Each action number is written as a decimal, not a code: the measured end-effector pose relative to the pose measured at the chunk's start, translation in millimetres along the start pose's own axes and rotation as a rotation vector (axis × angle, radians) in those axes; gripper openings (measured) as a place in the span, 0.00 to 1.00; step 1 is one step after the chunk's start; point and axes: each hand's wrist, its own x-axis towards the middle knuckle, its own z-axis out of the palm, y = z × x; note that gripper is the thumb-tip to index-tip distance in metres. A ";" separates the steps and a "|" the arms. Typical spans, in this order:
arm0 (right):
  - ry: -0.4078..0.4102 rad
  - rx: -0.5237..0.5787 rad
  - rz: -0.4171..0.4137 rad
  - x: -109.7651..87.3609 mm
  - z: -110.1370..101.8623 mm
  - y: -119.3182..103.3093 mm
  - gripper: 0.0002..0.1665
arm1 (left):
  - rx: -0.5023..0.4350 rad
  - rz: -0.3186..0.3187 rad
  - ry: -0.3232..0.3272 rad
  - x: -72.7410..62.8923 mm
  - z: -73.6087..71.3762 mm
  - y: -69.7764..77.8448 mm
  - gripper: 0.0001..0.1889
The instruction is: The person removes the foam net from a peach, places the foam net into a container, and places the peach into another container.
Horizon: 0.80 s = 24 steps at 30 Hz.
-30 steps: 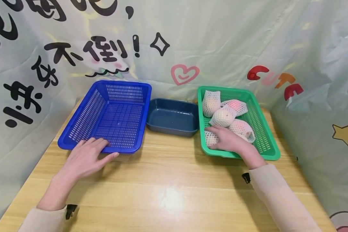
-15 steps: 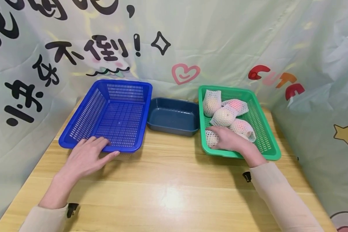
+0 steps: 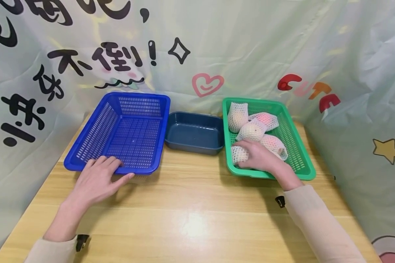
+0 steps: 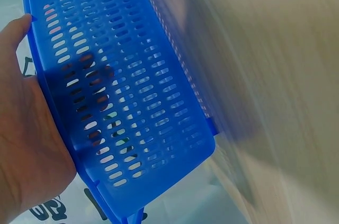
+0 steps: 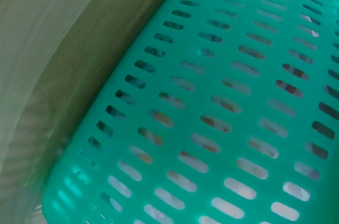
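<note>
My left hand rests over the front rim of a blue slotted plastic basket, fingers relaxed and inside, thumb along the outer side. In the left wrist view the blue basket fills the middle beside that hand. My right hand reaches into a green slotted basket and grips a round fruit in white foam netting at its front left corner. Several more netted fruits, some pinkish, lie behind and beside it. The right wrist view shows just the green basket wall, hiding the fingers.
Between the two baskets stands a dark blue rectangular dish, close to both. All three sit at the back of a wooden table, against a printed cloth backdrop.
My right fingers have settled more closely around the netted fruit in the front left corner. The left hand stays on the blue rim. The head view has shifted slightly.
</note>
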 end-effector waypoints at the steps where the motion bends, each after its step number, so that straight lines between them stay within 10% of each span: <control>1: 0.014 0.006 -0.004 -0.7 -0.4 0.2 0.39 | 0.000 0.001 0.003 0.0 0.4 0.0 0.32; 24: 0.448 0.159 -0.087 -11.6 -8.0 -12.5 0.39 | -0.001 -0.001 0.012 -0.2 -1.2 2.1 0.32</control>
